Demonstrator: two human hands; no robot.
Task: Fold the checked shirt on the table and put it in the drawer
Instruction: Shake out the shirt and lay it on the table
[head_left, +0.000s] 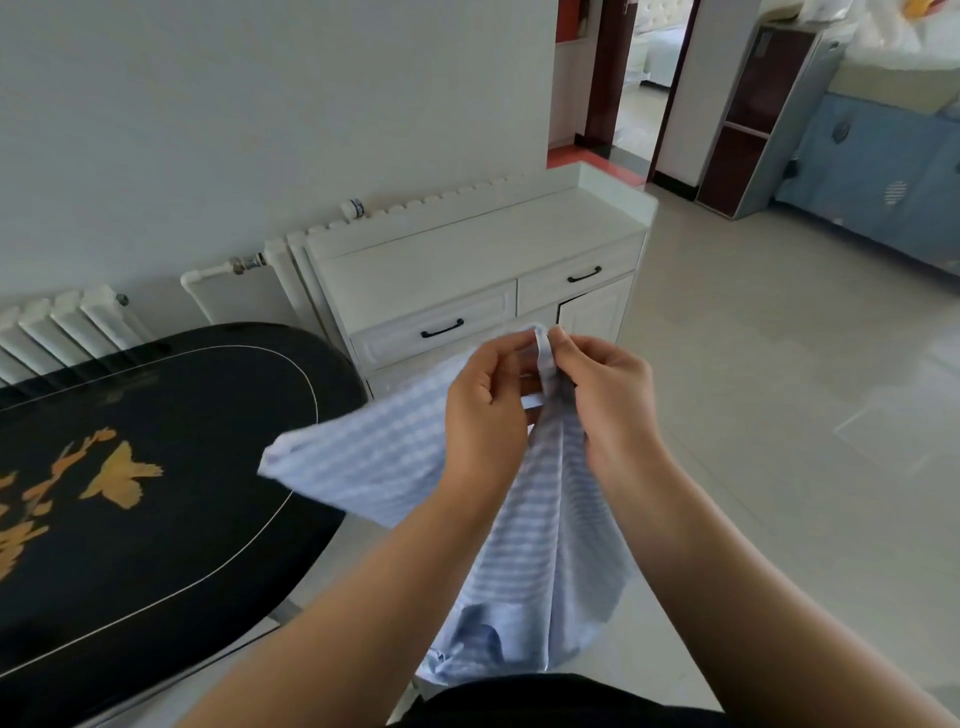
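Shirt (524, 519) hanging lengthwise from hands

Pale blue checked cotton shirt (524, 525) held aloft between left hand (485, 405) and right hand (605, 395), right of black lacquered oval table (156, 519). White wooden two-drawer cabinet (483, 270) behind; white ribbed radiator (67, 322) behind table.

No legible text, label, brand, number or sign was found on any surface in view. The black table (156, 519) bore only a gold bird-and-branch decoration, with no lettering. The white cabinet (467, 270) carried no markings.
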